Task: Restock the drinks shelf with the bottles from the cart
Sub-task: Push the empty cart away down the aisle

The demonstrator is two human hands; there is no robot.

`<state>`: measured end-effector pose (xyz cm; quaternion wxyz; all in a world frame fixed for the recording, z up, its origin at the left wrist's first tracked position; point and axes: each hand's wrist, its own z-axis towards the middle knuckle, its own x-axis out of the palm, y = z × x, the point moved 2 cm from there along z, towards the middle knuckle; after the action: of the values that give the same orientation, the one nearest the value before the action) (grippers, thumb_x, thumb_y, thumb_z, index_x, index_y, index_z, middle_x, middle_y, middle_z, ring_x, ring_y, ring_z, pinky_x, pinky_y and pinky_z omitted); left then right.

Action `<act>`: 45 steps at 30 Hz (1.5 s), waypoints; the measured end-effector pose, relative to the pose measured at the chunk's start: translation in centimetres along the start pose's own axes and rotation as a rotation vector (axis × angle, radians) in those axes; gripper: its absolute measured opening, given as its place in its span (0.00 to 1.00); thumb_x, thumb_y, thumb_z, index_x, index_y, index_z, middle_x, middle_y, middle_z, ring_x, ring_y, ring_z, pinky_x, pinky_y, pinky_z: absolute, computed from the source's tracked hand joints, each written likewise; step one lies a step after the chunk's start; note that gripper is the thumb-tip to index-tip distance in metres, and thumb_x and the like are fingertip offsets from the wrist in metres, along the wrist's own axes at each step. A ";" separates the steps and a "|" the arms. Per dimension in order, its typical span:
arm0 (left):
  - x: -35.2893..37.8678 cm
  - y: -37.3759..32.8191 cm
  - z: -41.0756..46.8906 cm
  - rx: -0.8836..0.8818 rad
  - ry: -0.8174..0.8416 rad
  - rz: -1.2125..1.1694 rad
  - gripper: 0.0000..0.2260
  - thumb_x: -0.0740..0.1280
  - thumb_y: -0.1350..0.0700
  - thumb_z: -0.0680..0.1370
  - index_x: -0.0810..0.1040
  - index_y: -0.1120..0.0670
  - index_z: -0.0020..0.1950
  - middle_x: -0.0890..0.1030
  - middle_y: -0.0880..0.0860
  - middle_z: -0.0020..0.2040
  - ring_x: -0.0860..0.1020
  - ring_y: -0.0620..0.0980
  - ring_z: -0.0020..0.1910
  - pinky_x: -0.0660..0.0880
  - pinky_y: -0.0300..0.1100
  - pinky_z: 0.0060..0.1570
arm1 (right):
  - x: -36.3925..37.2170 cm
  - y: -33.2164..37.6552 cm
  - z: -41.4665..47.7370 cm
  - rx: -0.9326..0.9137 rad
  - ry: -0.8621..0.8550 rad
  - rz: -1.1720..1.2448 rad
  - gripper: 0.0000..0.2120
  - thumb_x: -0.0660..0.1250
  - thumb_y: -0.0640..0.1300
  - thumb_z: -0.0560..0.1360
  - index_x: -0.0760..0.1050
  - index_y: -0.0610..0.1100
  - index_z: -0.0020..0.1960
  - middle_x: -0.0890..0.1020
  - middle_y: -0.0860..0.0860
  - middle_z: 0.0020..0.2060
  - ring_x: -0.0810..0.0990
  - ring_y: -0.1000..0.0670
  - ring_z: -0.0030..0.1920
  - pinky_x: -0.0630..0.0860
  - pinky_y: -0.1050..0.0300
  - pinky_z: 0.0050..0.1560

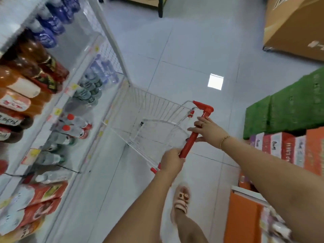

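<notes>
A white wire cart with a red handle stands on the tiled aisle beside the drinks shelf; I see no bottles inside its basket. My left hand grips the near end of the handle. My right hand lies on the handle farther along, fingers mostly straight, thumb under the bar. The shelf on the left carries blue-labelled bottles, brown tea bottles, clear water bottles and red-capped bottles.
Green crates stacked on orange and red cartons line the right side. A large cardboard box sits at the far right. Red snack packs lie on the lowest shelf. My sandalled foot is behind the cart.
</notes>
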<state>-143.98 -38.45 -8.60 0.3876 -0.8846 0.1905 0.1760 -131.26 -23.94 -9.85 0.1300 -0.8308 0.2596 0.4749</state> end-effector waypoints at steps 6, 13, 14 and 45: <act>-3.6 -6.7 9.0 0.052 -0.104 0.216 0.13 0.64 0.59 0.77 0.79 0.52 0.61 0.82 0.54 0.55 0.78 0.52 0.57 0.70 0.38 0.54 | -2.1 -10.1 1.7 0.074 -0.189 0.152 0.16 0.59 0.45 0.80 0.70 0.48 0.67 0.77 0.47 0.57 0.73 0.44 0.61 0.67 0.49 0.63; -8.4 -15.4 22.0 0.208 -0.022 0.657 0.14 0.60 0.55 0.80 0.73 0.50 0.65 0.80 0.55 0.59 0.77 0.54 0.58 0.71 0.43 0.52 | -3.4 -19.3 3.6 0.390 -0.306 0.374 0.24 0.67 0.32 0.71 0.72 0.45 0.65 0.79 0.45 0.52 0.79 0.43 0.54 0.77 0.54 0.39; -8.7 -16.9 23.9 0.230 -0.008 0.692 0.14 0.59 0.55 0.80 0.73 0.50 0.65 0.80 0.55 0.58 0.78 0.54 0.57 0.71 0.44 0.51 | -4.0 -20.7 4.2 0.437 -0.289 0.400 0.24 0.63 0.33 0.73 0.69 0.46 0.68 0.77 0.45 0.56 0.77 0.43 0.58 0.77 0.52 0.44; 5.9 -78.4 74.1 0.677 0.442 1.570 0.11 0.61 0.54 0.78 0.78 0.55 0.57 0.80 0.55 0.55 0.77 0.54 0.56 0.73 0.45 0.54 | -11.8 -75.1 11.8 1.128 0.000 0.775 0.23 0.57 0.32 0.75 0.60 0.37 0.70 0.78 0.41 0.55 0.80 0.43 0.53 0.74 0.53 0.46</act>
<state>-113.92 65.27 -10.04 0.3504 -0.3499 0.8556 0.1506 -103.03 47.61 -8.09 0.3635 -0.4834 0.7459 0.2791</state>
